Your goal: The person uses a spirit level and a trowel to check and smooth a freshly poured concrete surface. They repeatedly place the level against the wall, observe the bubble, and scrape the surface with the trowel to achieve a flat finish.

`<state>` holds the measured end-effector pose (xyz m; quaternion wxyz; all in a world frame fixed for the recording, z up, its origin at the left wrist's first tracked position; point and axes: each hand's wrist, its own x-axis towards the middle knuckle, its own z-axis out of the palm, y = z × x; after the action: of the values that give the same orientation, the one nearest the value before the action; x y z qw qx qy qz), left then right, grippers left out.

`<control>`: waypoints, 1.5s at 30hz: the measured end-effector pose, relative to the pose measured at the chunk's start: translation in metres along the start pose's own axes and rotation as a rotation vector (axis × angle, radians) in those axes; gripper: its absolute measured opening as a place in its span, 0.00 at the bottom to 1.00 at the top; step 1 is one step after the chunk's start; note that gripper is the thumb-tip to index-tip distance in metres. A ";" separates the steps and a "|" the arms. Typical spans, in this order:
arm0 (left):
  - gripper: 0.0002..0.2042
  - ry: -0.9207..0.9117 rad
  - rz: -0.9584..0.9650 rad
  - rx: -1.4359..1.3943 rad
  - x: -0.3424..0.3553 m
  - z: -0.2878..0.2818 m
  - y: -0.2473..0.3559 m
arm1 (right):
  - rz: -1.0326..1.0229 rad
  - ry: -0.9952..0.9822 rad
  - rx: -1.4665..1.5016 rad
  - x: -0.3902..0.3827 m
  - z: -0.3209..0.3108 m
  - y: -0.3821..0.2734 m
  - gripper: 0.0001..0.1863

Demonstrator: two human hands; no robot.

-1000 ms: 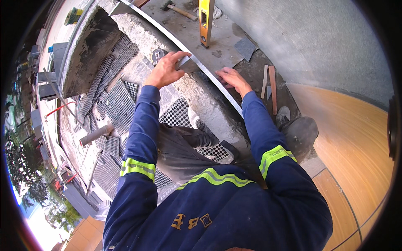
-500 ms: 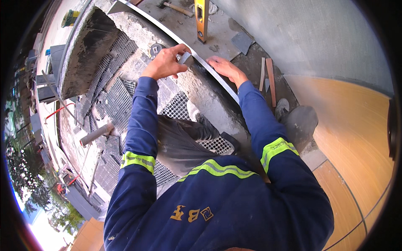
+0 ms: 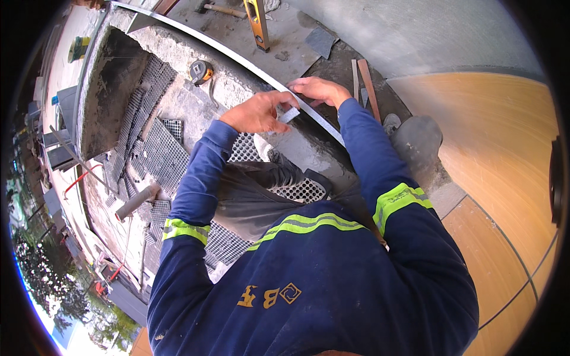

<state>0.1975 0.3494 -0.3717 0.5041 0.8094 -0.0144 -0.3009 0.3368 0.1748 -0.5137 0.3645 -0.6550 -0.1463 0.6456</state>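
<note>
Left hand [image 3: 258, 113] and gray piece [image 3: 289, 114] have shifted together along the metal strip [image 3: 320, 121], away from the tape measure [image 3: 200, 72] and toward the strip's near end. Right hand [image 3: 323, 91] has also shifted; its fingertips now sit at the right edge of the strip, facing the left hand. The camera view has turned slightly as well.

Hand state:
- Left: thumb and fingers bent around the gray piece, apparently grasping it, just left of the strip. Full contact of each fingertip is not visible.
- Right: fingers loosely bent, with no separate object visible in them. Whether the fingertips press on the strip or only hover at it cannot be told.

Status, judged from the present layout:
- Done: the strip lies lengthwise along the edge of the rough concrete ledge [image 3: 228, 83]. A dark plate [image 3: 140, 22] stands just left of the strip, toward its far end.
- In hand: the gray piece appears to be under adjustment against the strip's left side.
- Left: the gray piece is not yet released. Whether the strip is fixed or merely resting cannot be confirmed.

Tools not in use: the tape measure lies left of the strip on the ledge. The spirit level [image 3: 256, 26] stands right of the strip, and the hammer [image 3: 224, 10] lies beyond it, also right of the strip.
</note>
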 end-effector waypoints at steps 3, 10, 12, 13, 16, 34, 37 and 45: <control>0.27 -0.028 -0.022 -0.031 0.008 0.014 -0.006 | -0.009 -0.014 0.001 -0.006 -0.001 -0.005 0.24; 0.27 0.004 -0.075 -0.033 0.020 0.026 -0.015 | -0.039 -0.021 0.006 -0.006 -0.004 0.001 0.27; 0.27 0.014 -0.111 -0.059 0.021 0.028 -0.014 | -0.038 -0.028 0.005 -0.007 -0.004 0.000 0.27; 0.27 0.028 -0.097 -0.044 0.021 0.031 -0.018 | -0.036 -0.031 0.005 -0.008 -0.003 -0.001 0.27; 0.28 0.063 -0.088 -0.018 0.024 0.040 -0.028 | -0.055 -0.032 0.001 -0.008 -0.003 0.000 0.27; 0.33 -0.008 -0.156 -0.112 0.032 0.031 -0.036 | -0.047 -0.058 0.011 -0.006 -0.007 0.002 0.27; 0.34 0.012 -0.143 -0.079 0.031 0.028 -0.037 | -0.045 -0.076 0.013 -0.008 -0.007 -0.002 0.26; 0.18 0.245 -0.146 0.366 0.042 -0.006 0.012 | -0.036 -0.056 0.079 0.005 -0.014 0.011 0.26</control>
<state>0.2384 0.3349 -0.3793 0.3240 0.9167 0.0510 -0.2284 0.3480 0.1661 -0.5265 0.3975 -0.6191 -0.1427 0.6621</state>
